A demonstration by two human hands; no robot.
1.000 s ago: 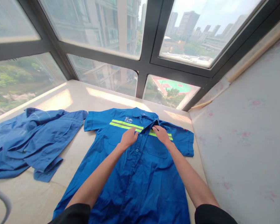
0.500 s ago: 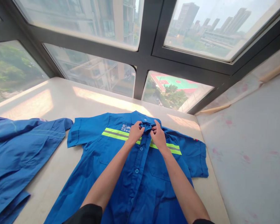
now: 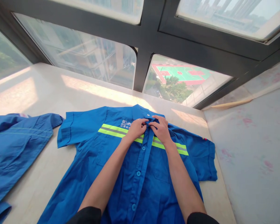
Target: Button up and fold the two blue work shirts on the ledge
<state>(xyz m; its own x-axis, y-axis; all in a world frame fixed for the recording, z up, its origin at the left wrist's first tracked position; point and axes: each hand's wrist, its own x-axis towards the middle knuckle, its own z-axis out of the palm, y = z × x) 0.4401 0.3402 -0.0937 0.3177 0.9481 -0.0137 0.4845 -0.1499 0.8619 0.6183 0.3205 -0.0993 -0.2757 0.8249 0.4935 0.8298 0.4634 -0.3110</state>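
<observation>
A blue short-sleeved work shirt point(image 3: 88, 168) lies front side up, with a yellow-green and grey reflective stripe point(image 3: 114, 130) across the chest and white lettering above it. My left hand point(image 3: 137, 128) pinches the front edge of the shirt just below the collar point(image 3: 141, 112). Close beside it, my right hand point(image 3: 161, 127) pinches the other front edge, and the fingertips of both hands nearly meet. The cloth between them is bunched, and whatever button sits there is hidden. Lower down the front, several blue buttons point(image 3: 138, 173) show.
Another blue garment point(image 3: 16, 149) with thin light-green lines lies at the left. The pale ledge point(image 3: 49, 90) under both ends at a grey-framed window point(image 3: 140, 59). A wall with a faint flower pattern point(image 3: 254, 161) rises along the right side.
The view has tipped downward and come closer. My hands have drawn together at the collar opening, bringing the two front edges of the shirt to meet.
</observation>
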